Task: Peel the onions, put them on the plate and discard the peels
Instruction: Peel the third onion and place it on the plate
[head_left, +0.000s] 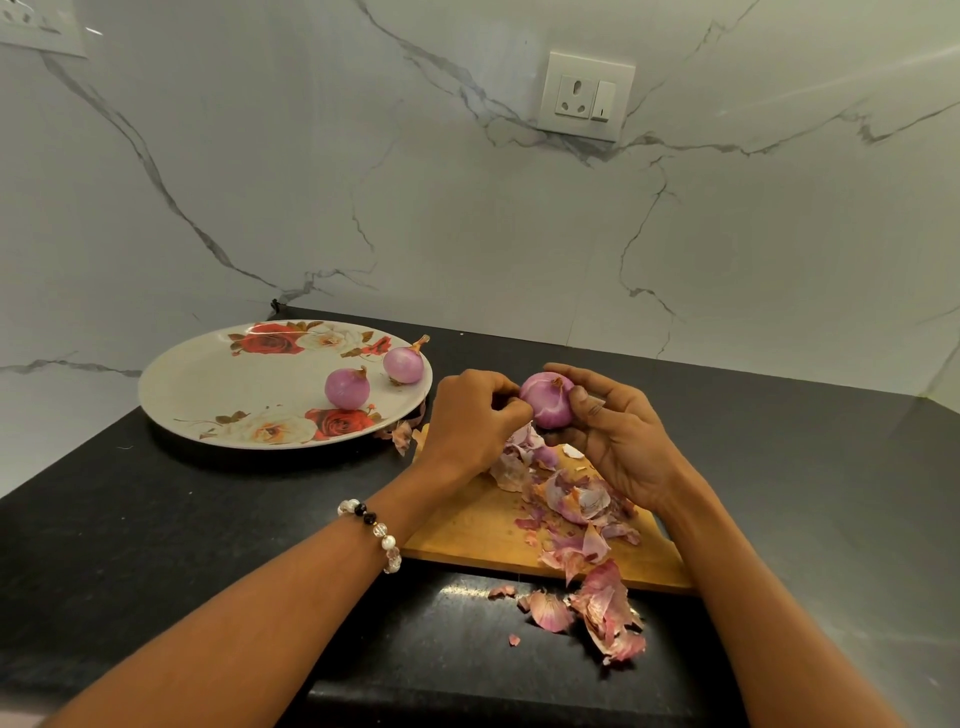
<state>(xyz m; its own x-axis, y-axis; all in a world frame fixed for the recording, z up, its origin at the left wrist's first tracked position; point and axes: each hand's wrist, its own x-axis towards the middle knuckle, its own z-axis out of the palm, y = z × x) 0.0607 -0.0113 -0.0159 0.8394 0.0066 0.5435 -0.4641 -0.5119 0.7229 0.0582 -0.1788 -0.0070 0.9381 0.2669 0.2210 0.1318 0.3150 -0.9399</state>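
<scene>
The right hand (618, 441) holds the onion (546, 400); the left hand (475, 415) pinches its skin. Pulling too hard, the onion may slip onto the desk (208, 519).

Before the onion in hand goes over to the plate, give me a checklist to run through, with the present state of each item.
1. Onion in hand securely held: ok, the right hand cups it over the cutting board.
2. Onion fully peeled: cannot tell; the left hand pinches at its side, and the dry stem tip is still on.
3. Room on the plate: ok, only two peeled onions sit near its right side.
4. Path to the plate clear: ok, nothing stands between.
5. Peels discarded: not ok, they lie on the board and the counter.
6. Somewhere to discard them: cannot tell, no bin is in view.
</scene>
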